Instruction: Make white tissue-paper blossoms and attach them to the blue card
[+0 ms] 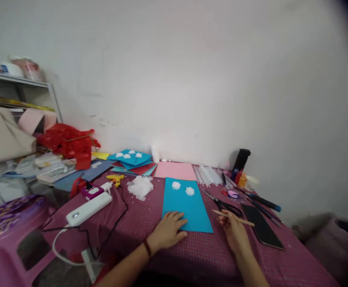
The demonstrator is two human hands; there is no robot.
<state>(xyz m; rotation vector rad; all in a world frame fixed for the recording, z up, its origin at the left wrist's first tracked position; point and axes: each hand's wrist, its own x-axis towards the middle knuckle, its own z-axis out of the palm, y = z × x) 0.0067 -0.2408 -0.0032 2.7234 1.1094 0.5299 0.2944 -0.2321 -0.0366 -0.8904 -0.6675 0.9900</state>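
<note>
left hand point(168, 231): grip spread flat, fingers on near-left part of blue sheet point(186, 206) | right hand point(233, 233): grip pinching wooden stick point(246, 221), right of sheet | sheet: middle of desk point(144, 217), two white tufts point(190, 191) on far half | scissors point(222, 205), black phone point(262, 226): right

A rectangular blue paper sheet point(183, 205) with two white tufts point(190, 191) is laid flat; a wooden stick point(241, 220) is held alongside.
</note>
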